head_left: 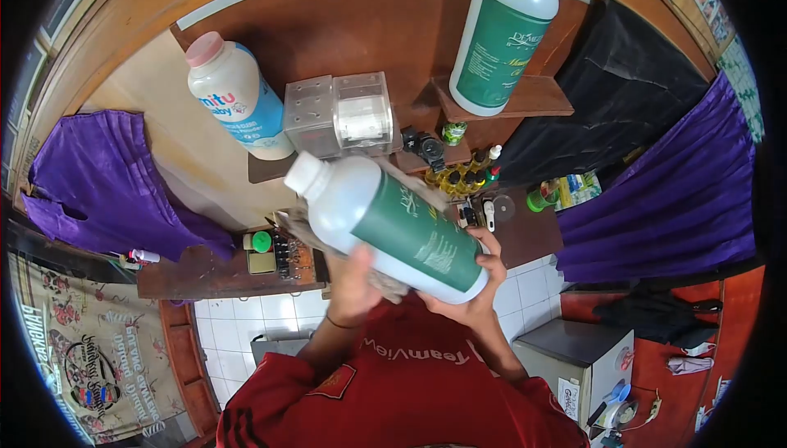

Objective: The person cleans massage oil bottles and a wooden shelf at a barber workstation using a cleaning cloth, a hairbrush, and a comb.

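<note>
A large white pump-style bottle (pixel 422 239) with a green label and white cap is held tilted in front of my chest, its cap toward the upper left. My right hand (pixel 471 296) grips it round the base. Against its underside my left hand (pixel 352 288) is closed on a greyish cloth (pixel 389 286), thumb at the bottle's side. Most of the cloth and the left fingers are hidden behind the bottle. A matching green-labelled bottle (pixel 508 46) stands on a small wooden shelf (pixel 533 100) above.
A baby powder bottle (pixel 238 100) and a clear plastic box (pixel 340 112) stand on the left shelf. Behind the held bottle are a black watch (pixel 425 147) and several small yellow bottles (pixel 459 179). Purple curtains (pixel 664 194) hang at both sides. A grey cabinet (pixel 574 350) stands lower right.
</note>
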Available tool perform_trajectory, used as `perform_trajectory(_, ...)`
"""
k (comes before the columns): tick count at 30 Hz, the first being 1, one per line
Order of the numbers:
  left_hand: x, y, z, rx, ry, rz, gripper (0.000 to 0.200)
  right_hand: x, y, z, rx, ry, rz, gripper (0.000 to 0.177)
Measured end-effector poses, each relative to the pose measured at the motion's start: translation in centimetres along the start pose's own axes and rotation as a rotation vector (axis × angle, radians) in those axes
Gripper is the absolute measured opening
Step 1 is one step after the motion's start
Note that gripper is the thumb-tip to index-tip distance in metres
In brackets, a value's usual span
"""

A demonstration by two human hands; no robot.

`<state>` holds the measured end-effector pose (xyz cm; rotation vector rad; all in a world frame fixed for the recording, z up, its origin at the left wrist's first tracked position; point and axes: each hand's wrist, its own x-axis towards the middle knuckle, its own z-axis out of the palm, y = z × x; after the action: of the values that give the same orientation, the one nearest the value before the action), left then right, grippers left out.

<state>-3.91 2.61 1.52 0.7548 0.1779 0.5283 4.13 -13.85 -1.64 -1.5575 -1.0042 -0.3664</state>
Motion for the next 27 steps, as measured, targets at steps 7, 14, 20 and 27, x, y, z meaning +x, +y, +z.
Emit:
perform_trajectory(7, -3.9, -4.1, -4.7, 0.180, 0.177, -0.269, 0.097, -0.5, -2.9, -0.3, 0.720, -0.023, 0.671, 0.104)
perform_trajectory(14, -0.9, 1.2, -2.4, -0.032, 0.056, -0.080, 0.081, -0.5, -3.5, -1.5, 1.277, -0.292, 1.243, 0.100)
perform_trajectory(20, -1.0, -1.1, -1.4, 0.236, 0.118, -0.078, 0.086, -1.1, -2.6, -0.6, 0.602, -0.099, 0.729, 0.091)
perform_trajectory(27, -0.9, -0.6, -4.2, -0.026, 0.014, -0.088, 0.078, -3.0, -1.0, -1.7, 1.555, -0.266, 1.244, 0.080)
